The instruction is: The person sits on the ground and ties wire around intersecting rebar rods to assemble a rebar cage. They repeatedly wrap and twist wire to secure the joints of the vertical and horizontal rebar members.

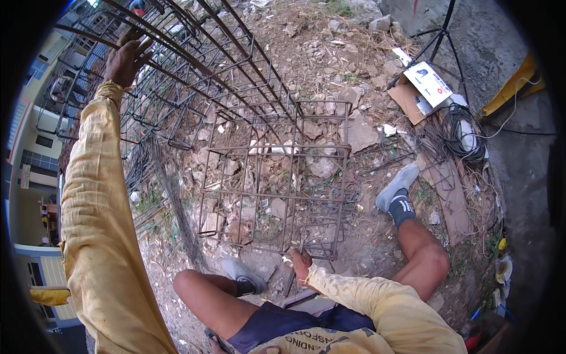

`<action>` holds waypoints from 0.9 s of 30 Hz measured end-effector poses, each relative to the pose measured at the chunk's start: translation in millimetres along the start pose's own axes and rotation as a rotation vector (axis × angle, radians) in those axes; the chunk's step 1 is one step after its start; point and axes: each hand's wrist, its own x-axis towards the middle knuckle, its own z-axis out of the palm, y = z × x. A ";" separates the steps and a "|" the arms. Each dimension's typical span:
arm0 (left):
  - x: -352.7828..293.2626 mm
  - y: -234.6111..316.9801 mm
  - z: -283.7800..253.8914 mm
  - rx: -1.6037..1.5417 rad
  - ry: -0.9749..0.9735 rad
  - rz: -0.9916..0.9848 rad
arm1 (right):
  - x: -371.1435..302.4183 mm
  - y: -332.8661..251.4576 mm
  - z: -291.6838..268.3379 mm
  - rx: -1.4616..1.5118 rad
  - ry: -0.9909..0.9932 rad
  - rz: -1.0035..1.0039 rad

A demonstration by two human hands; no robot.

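My left hand (124, 64) is raised at the far left, its fingers curled about one long steel rebar (187, 82) of an upright cage. Several bars of that cage rise toward the upper left. Its foot stands on a square rebar grid (272, 192) with bent-up edges, just in front of my legs. Low in the middle, my right hand (301, 264) is closed at the grid's near edge. Something thin and dark shows beside its fingers, too small to name.
More tied rebar cages (171, 121) stand at the left. Rubble and stones (359, 133) cover the ground. At the right are an open cardboard box (425, 87), coiled black cable (463, 138), a wooden plank (448, 197) and a black tripod (439, 38). My legs straddle the grid's near side.
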 end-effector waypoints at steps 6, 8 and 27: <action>-15.0 -11.0 -27.7 0.192 0.055 -0.172 | -34.6 -19.6 21.9 0.187 -0.119 0.189; -7.5 -20.3 -42.7 0.211 0.069 -0.233 | -55.5 -34.5 22.5 0.149 -0.275 0.219; -410.6 -53.2 44.9 0.583 -0.438 -0.531 | 135.4 -132.1 -263.5 0.540 -0.042 0.003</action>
